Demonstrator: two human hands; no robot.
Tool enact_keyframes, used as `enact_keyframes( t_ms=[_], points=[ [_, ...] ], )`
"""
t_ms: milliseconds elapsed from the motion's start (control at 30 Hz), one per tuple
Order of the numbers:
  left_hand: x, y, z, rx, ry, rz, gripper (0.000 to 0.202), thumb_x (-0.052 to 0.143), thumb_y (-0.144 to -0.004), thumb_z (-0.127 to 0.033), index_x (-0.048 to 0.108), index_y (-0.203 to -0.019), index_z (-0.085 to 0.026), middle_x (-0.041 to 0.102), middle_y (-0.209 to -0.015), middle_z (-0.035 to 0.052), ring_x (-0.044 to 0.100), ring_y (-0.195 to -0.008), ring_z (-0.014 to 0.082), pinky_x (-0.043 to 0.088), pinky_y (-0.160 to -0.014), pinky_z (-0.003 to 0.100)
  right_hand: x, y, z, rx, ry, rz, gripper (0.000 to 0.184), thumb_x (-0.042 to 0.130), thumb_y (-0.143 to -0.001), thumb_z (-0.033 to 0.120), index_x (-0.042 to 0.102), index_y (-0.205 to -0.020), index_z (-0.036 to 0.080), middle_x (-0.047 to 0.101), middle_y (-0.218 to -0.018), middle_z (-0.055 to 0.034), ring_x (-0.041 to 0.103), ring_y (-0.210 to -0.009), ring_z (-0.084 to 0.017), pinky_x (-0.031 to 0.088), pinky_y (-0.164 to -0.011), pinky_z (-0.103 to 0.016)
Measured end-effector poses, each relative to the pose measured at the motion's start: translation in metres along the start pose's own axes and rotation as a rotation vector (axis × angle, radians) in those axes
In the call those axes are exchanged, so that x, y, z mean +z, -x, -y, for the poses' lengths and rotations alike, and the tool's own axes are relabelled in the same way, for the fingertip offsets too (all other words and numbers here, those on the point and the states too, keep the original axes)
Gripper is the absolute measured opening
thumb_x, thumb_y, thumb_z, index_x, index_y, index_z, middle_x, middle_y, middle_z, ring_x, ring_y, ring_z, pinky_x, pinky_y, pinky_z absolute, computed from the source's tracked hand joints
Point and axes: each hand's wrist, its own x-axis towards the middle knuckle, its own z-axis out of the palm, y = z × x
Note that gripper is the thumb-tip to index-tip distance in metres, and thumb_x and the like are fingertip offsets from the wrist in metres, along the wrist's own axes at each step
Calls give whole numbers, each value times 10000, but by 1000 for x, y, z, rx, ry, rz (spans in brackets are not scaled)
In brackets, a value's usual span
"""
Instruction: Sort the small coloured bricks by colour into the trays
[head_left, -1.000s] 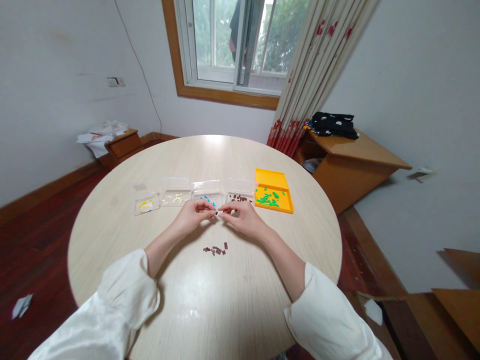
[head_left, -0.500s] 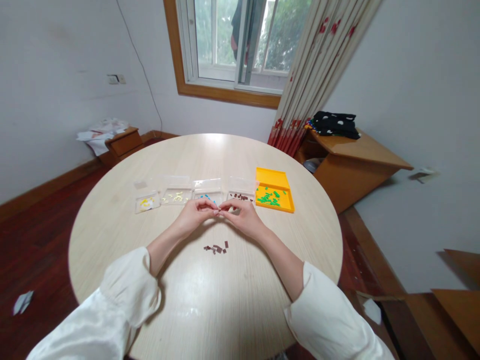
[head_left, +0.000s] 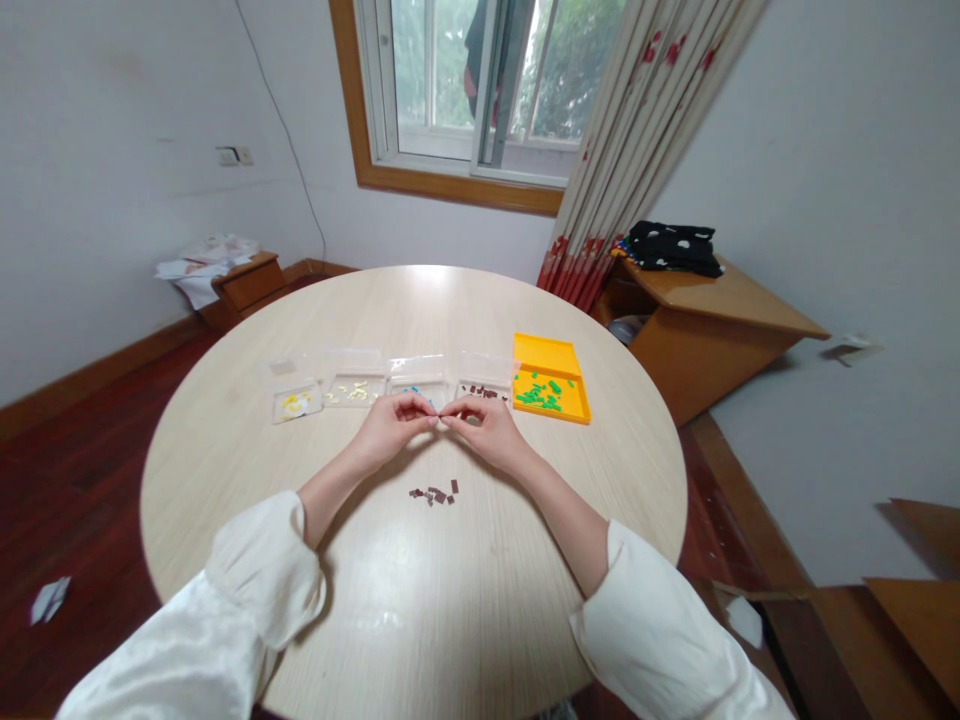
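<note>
My left hand [head_left: 394,425] and my right hand [head_left: 486,430] meet above the middle of the table, fingertips pinched together. Whatever sits between the fingertips is too small to make out. Below them lies a loose pile of small dark brown building bricks [head_left: 437,495]. Just behind the hands stand a clear box with blue pieces [head_left: 416,372] and a clear box with dark brown bricks [head_left: 484,368], both partly hidden by my fingers. To the right, an open orange box [head_left: 580,405] holds several green bricks [head_left: 541,397].
Further left on the round table [head_left: 420,620] are a clear box with pale yellow pieces [head_left: 356,358] and a small clear box with yellow pieces [head_left: 298,404]. Beyond the table stand a wooden cabinet [head_left: 697,340] with dark cloth [head_left: 671,248] on top, a curtain and a window.
My hands stay pinched together in nearly the same place, the fingertips shifting slightly. The whole view has moved a little; the boxes and brick pile keep their places on the table.
</note>
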Motion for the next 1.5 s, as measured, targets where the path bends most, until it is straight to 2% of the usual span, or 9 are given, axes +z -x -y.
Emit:
enact_keyframes(
  t_ms=[233, 600, 733, 800, 900, 1000, 1100, 1267, 1500],
  points=[
    [-1, -2, -2, 5, 54, -102, 111, 707, -605, -183, 614, -656, -150, 637, -670, 12, 582, -650, 113, 477, -681, 277, -1, -3, -8, 28, -47, -33, 96, 615, -761, 189, 704, -777, 158, 713, -787, -45, 628, -732, -133, 477, -687, -265],
    [-3, -4, 0, 5, 122, -178, 149, 722, -580, -213, 621, -663, -143, 643, -630, 15, 593, -599, 119, 483, -658, 292, -1, -5, -14, 96, -245, -78, 112, 607, -735, 218, 704, -771, 176, 702, -779, -32, 617, -722, -131, 469, -696, -280],
    [-4, -5, 0, 19, 121, -178, 158, 727, -572, -223, 625, -661, -142, 645, -626, 14, 589, -594, 118, 478, -655, 291, -2, -7, -15, 104, -250, -78, 118, 611, -735, 247, 697, -767, 173, 695, -768, -33, 609, -716, -136, 462, -691, -284],
    [-4, -5, 0, 27, 116, -179, 148, 723, -575, -220, 627, -657, -143, 645, -625, 13, 585, -592, 115, 475, -652, 287, -4, -8, -16, 94, -200, -108, 118, 603, -743, 245, 692, -766, 171, 693, -777, -38, 601, -710, -139, 458, -679, -283],
    [-5, -5, 0, 38, 99, -194, 137, 721, -576, -208, 630, -655, -144, 643, -621, 14, 580, -592, 112, 468, -643, 279, -9, -8, -17, 39, -24, -230, 105, 583, -756, 213, 681, -754, 174, 687, -801, -47, 587, -736, -153, 446, -671, -283],
    [-7, -6, 1, 52, 80, -208, 133, 720, -578, -208, 632, -653, -144, 641, -616, 17, 579, -596, 114, 463, -640, 277, -17, -9, -19, -25, 184, -379, 96, 574, -765, 184, 665, -734, 177, 679, -804, -51, 578, -796, -177, 435, -726, -305],
    [-8, -7, 2, 64, 68, -209, 132, 722, -578, -218, 632, -648, -149, 637, -607, 14, 573, -592, 117, 461, -634, 282, -23, -9, -21, -42, 326, -462, 100, 570, -781, 178, 663, -744, 179, 683, -809, -53, 575, -815, -194, 417, -777, -331],
    [-9, -7, 4, 80, 32, -235, 136, 728, -570, -223, 641, -650, -157, 642, -635, 18, 564, -601, 120, 452, -615, 277, -26, -9, -27, -2, 458, -489, 114, 562, -797, 183, 669, -760, 191, 694, -847, -51, 572, -847, -212, 388, -800, -346],
    [-9, -7, 2, 67, 25, -256, 139, 725, -574, -232, 645, -656, -153, 640, -649, 18, 562, -612, 113, 445, -614, 261, -26, -8, -30, 38, 515, -494, 140, 546, -809, 195, 679, -766, 199, 701, -868, -49, 569, -874, -215, 360, -824, -358]
  ],
)
